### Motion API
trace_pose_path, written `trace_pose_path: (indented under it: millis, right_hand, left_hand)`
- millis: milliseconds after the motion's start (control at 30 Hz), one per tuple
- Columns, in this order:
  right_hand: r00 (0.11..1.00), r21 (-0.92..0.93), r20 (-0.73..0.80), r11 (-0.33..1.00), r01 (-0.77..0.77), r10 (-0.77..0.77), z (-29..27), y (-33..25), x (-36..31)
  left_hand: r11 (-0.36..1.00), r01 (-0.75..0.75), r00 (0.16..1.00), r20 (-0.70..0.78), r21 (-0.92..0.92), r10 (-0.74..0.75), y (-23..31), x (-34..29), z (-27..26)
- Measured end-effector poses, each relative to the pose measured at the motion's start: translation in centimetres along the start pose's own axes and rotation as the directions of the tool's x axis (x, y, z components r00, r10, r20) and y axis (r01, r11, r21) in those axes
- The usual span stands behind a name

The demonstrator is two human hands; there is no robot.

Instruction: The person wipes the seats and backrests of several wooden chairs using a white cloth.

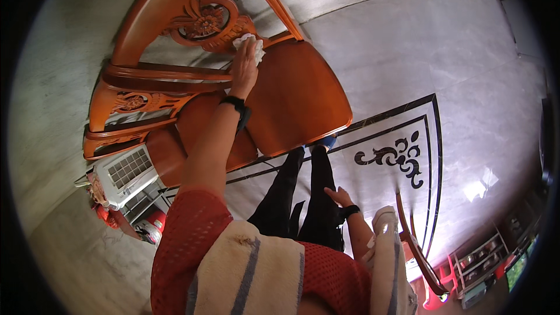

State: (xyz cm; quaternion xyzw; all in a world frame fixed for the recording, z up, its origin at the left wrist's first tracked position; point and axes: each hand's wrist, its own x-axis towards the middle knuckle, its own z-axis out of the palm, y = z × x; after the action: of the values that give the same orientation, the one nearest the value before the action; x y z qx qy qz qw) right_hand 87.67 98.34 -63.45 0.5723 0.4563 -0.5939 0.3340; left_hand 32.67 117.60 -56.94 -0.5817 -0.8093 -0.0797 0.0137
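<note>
My left hand [246, 70] is closed around a crumpled white cloth [259, 53]. It presses the cloth near the lower edge of the carved backrest [207, 22] of a reddish-brown wooden chair, just above the seat [297, 93]. My right hand [339, 196] hangs beside my thigh with nothing in it, its fingers loosely apart. Two more chairs of the same wood stand in the row to the left, one with a carved floral panel [131, 102].
A white box-shaped appliance with a grille [125, 175] stands at the row's left end. A metal rack [146, 207] is below it. Behind my right arm are a wooden chair part [415, 245] and a shelf [481, 259]. Dark inlaid patterns [396, 157] mark the grey floor.
</note>
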Motion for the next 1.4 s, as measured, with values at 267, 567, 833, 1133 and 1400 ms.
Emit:
trace_pose_path:
  millis: [267, 567, 833, 1133, 1400]
  right_hand:
    - [0.995, -0.15, 0.08, 0.988, -0.045, 0.057, 4.5, 2.1, 1.0]
    - [0.977, -0.145, 0.009, 0.967, -0.209, 0.213, 4.9, 1.4, -0.8]
    - [0.978, -0.022, 0.074, 0.98, -0.196, 0.197, 3.9, 0.6, -1.4]
    - [0.969, -0.005, 0.127, 0.977, -0.215, 0.214, 3.3, -0.2, -0.6]
    - [0.967, -0.01, 0.14, 0.977, -0.213, 0.212, 3.6, -0.2, -0.7]
  left_hand:
    - [0.877, 0.449, 0.892, 0.018, -0.174, -0.453, 1.9, 2.8, 7.9]
    - [0.987, 0.156, 0.983, 0.101, -0.03, -0.152, -1.0, 2.0, 6.7]
    - [0.474, 0.423, 0.818, 0.102, -0.772, -0.565, 3.5, 1.2, 7.5]
    - [0.517, 0.428, 0.876, 0.197, -0.742, -0.441, 0.5, -0.7, 7.3]
    - [0.881, 0.347, 0.933, 0.022, -0.321, -0.359, -2.0, -2.2, 4.1]
